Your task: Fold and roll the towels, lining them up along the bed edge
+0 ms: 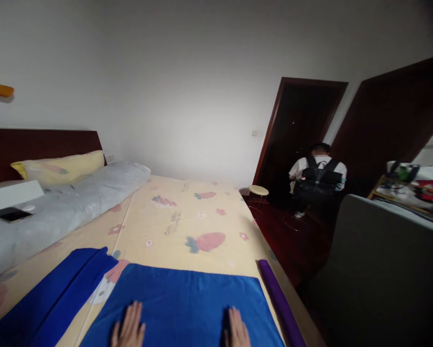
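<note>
Blue folded cloth [53,294] lies at the far left, apart from both hands. Beside it, a blue towel [187,303] lies flat near the bed's foot, left hand [129,330] and right hand [237,330] pressed open on it, gripping nothing. Pushing could bunch the towel on the slick sheet [187,217]. A purple roll [279,301] hugs the right bed edge and might slip off; open sheet lies ahead.
</note>
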{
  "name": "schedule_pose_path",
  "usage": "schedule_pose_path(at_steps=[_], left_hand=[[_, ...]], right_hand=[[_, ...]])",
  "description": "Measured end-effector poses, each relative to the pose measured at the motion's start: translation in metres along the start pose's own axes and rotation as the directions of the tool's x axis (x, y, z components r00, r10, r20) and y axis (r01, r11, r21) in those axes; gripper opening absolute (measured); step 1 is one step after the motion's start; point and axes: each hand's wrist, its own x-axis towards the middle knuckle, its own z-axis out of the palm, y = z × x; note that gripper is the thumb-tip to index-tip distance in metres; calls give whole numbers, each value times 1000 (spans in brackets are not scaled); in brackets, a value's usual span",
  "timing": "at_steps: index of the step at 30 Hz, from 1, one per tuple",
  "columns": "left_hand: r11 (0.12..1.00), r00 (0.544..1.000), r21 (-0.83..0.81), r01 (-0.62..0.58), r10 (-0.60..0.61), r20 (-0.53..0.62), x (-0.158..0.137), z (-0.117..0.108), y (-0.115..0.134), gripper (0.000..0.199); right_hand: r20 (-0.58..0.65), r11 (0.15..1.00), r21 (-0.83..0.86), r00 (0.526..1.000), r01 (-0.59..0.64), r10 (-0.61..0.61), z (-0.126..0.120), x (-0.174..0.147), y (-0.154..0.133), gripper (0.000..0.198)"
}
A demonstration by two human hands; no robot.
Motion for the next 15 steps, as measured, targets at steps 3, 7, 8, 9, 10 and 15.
schedule_pose_path(at_steps=[3,7,8,9,10,15], left_hand=[[966,954,-83,-247,257,157,32,27,73,58],[900,857,-145,-412,436,273,76,38,103,54],[911,871,-122,-394,413,267,87,35,93,52],[931,895,-81,-356,364,257,98,31,77,52],[955,925,-22,-294,290,244,108,26,56,53],[951,986,308,24,-74,152,147,3,-56,62]], right_hand=[[216,956,1,933,293,-286,76,22,-41,60],[334,899,-12,849,438,-409,114,59,-49,62],[339,899,-51,854,436,-395,105,69,-40,60],[340,902,-107,868,418,-362,91,80,-27,58],[342,909,-177,890,377,-303,71,91,-11,55],[193,869,-490,981,75,24,-30,129,80,65]])
